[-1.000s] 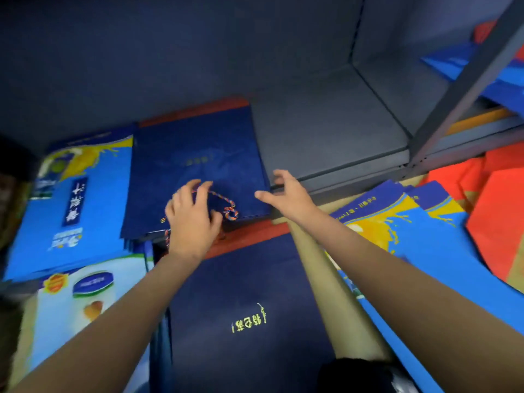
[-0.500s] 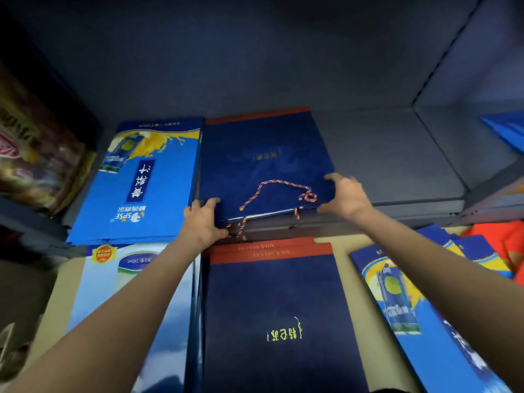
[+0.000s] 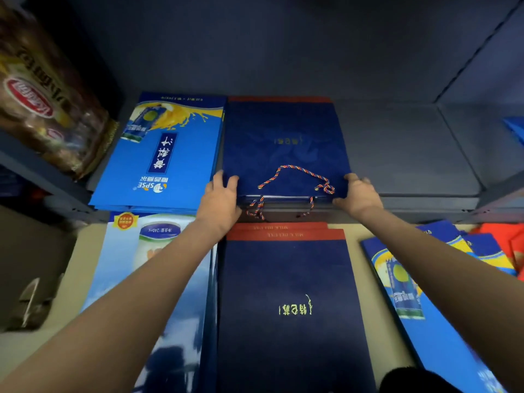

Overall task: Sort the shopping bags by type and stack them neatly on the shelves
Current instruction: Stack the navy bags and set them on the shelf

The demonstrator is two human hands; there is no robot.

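Observation:
A stack of dark navy bags [image 3: 283, 137] with a red far edge lies flat on the grey shelf [image 3: 411, 154]. A twisted rope handle [image 3: 295, 174] lies on top of it. My left hand [image 3: 221, 199] grips the stack's near left corner. My right hand [image 3: 358, 194] grips its near right corner. Left of it on the shelf lies a stack of bright blue bags [image 3: 158, 154] with a can picture. Below the shelf lies a second pile of navy bags [image 3: 289, 307] with yellow lettering.
A pale blue pile of bags [image 3: 158, 279] lies at the lower left. More bright blue bags [image 3: 419, 293] lie at the lower right, with red bags [image 3: 507, 239] beyond. A brown snack package [image 3: 45, 100] sits on a left shelf. The shelf's right half is bare.
My left hand came off the rope handle and both hands moved to the near corners of the navy stack. The stack now sits squarer on the shelf beside the bright blue stack. My view rose.

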